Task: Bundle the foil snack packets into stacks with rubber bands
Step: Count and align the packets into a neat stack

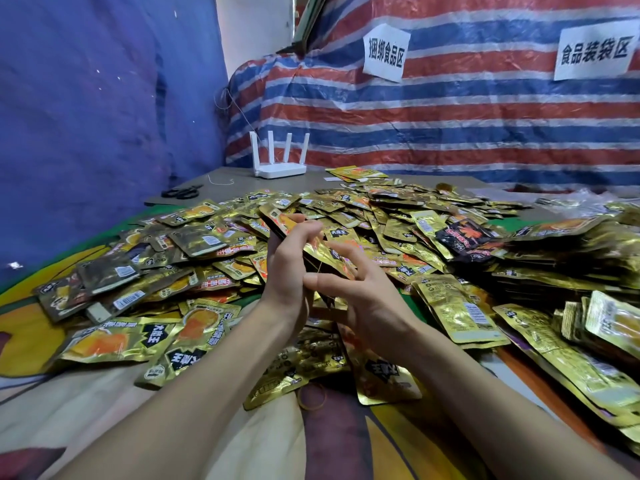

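**Left hand on one stack — the heap barely dented**

Your left hand (287, 261) is curled round a stack (313, 245) of foil packets, held up on edge above the heap. Your right hand (360, 292) sits just beside it with its fingers splayed and closed on nothing I can make out. A thin line crossing the stack near those fingers may be a band being stretched on, but it is too fine to be sure.

So this bundle looks mid-way — gathered, not clearly tied. A spare rubber band (311, 396) lies on the printed sheet (86, 403) between your forearms.

To your right, the piled stacks (571, 261) look neatly squared. I take them for finished work, though I can't see bands on them.

What's left is the bulk of it. The loose packets (194, 237) spread across the sheet from the left edge to the middle and back towards the router (278, 169) and scissors (181, 192).
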`<state>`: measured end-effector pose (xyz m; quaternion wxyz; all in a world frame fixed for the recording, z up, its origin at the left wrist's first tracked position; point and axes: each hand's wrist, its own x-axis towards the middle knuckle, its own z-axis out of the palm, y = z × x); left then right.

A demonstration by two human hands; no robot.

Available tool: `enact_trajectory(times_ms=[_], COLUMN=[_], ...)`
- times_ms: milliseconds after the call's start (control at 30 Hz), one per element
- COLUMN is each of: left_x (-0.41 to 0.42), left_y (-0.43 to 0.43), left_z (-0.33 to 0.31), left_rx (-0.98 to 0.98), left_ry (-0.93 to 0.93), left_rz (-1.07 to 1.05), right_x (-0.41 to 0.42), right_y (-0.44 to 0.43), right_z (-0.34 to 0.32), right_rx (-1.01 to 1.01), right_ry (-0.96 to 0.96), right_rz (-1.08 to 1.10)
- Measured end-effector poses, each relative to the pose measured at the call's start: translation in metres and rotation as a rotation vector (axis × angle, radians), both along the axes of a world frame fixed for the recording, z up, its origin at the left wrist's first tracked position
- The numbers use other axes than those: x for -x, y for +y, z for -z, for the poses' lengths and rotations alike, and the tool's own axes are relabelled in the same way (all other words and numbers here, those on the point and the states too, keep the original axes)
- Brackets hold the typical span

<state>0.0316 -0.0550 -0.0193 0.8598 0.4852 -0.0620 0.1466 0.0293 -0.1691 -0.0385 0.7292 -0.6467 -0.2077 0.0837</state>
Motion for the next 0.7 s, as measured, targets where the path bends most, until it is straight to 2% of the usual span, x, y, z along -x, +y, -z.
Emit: enact_trajectory(times_ms=[167,400,500,567,700], left_x=[-0.002,0.002,-0.001,-0.003,0.0], left_y=[0.006,0.006,0.004,0.001,-0.003], left_z=[-0.003,0.004,0.011,0.015,0.019], left_rx=[0.056,-0.01,-0.096,-0.146,-0.253], left_ry=[0.024,0.043,0.036,0.041,0.066], left_rz=[0.003,0.183,0.216,0.195,0.183], right_x=[-0.002,0.007,0.003,-0.001,-0.008], right_y=[0.005,0.0,-0.007,-0.015,-0.031], right_z=[0.007,0.006,-0.002,-0.009,-0.017], right_rx=[-0.083,-0.038,-0.013,0.044,0.282], right_ry=[0.096,-0.15,-0.146,-0.121,-0.185], right_rz=[-0.098,0.086,0.159,0.164,0.093])
